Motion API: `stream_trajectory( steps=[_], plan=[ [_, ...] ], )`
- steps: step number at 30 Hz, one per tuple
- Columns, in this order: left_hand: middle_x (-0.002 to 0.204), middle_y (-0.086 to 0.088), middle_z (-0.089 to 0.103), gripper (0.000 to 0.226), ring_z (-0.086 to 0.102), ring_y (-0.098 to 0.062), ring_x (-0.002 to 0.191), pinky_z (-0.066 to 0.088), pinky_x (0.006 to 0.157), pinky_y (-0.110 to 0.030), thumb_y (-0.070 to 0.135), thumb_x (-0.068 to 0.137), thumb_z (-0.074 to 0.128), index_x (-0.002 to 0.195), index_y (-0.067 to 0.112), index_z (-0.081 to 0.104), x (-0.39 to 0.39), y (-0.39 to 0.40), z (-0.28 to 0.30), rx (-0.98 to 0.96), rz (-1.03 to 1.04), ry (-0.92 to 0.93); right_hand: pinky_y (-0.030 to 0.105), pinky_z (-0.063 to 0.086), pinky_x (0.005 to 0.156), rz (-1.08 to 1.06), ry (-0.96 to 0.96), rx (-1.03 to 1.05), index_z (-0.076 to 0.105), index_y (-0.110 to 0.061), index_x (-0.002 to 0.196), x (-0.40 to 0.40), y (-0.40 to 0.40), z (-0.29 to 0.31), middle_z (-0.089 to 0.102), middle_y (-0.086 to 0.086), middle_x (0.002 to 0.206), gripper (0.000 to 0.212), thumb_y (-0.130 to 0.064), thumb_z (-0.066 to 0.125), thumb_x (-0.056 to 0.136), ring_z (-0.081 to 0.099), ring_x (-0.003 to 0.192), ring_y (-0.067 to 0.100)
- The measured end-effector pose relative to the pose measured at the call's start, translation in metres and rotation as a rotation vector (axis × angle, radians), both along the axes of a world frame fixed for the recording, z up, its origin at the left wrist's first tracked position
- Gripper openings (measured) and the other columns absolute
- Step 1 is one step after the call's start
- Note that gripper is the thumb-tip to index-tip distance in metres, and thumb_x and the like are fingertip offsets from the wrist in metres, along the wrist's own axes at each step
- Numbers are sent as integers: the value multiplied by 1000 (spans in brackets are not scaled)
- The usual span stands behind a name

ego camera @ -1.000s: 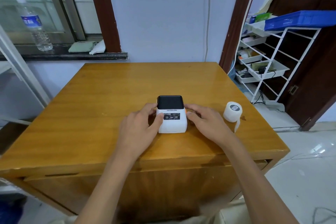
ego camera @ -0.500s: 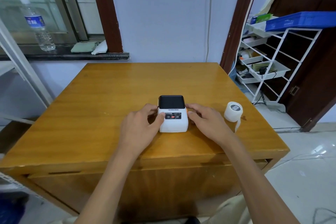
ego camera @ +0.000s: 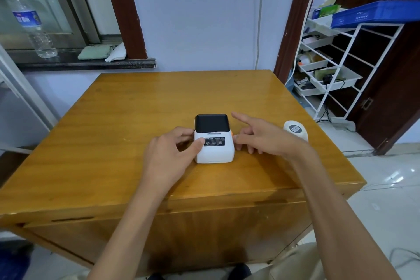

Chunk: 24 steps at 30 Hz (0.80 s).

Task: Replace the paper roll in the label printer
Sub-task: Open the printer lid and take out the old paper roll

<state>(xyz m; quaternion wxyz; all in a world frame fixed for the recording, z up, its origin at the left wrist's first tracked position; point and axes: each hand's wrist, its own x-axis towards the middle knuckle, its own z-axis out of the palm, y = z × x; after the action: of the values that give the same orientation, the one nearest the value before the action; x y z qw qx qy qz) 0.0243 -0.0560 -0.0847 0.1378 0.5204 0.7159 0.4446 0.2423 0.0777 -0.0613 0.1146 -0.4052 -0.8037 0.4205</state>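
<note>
Partly hidden paper roll behind spread, empty right hand, left hand gripping lidded label printer, table bare beyond.

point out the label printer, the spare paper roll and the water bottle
label printer (ego camera: 213, 151), head view, white front face
paper roll (ego camera: 295, 129), head view, top end label
water bottle (ego camera: 27, 19), head view, blue label

Left hand gripping label printer on desk; my right hand spread just beside it; paper roll at its 3 o'clock.
</note>
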Motion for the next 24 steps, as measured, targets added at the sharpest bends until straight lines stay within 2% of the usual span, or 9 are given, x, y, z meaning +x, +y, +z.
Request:
stream_trajectory(
  steps=[2,4,13,18,24],
  plan=[
    [104,21,77,30,68,8,104,56,92,-30,50,85,75,109,32,77,0,1,1,-2,-3,-30,27,53,61,79,-27,-81,17,-37,165,-1,7,9,76,-1,90,77,-30,64,103,62,69,11],
    [103,22,77,26,67,9,102,56,90,-27,46,84,77,107,32,77,0,1,1,0,3,-43,28,57,61,112,-35,-179,18,-39,164,-3,15,16,75,2,91,80,-28,67,102,62,71,14],
    [105,21,76,31,67,9,102,55,88,-23,46,84,77,111,31,77,4,2,4,-9,37,-58,33,63,68,223,-242,-367,22,-43,161,-19,38,38,77,7,96,85,-23,74,97,73,81,19],
    [102,21,75,30,66,9,101,49,82,-12,44,85,77,112,31,77,5,3,4,-10,51,-49,34,64,66,235,-373,-341,7,-34,165,-31,40,42,75,6,98,90,-17,68,101,76,79,17],
    [93,29,68,27,61,18,91,42,74,1,43,86,76,110,32,76,6,2,5,-12,44,-20,28,60,53,214,-373,-318,8,-28,165,-32,35,43,72,9,101,83,-14,63,104,78,77,19]
  ],
)
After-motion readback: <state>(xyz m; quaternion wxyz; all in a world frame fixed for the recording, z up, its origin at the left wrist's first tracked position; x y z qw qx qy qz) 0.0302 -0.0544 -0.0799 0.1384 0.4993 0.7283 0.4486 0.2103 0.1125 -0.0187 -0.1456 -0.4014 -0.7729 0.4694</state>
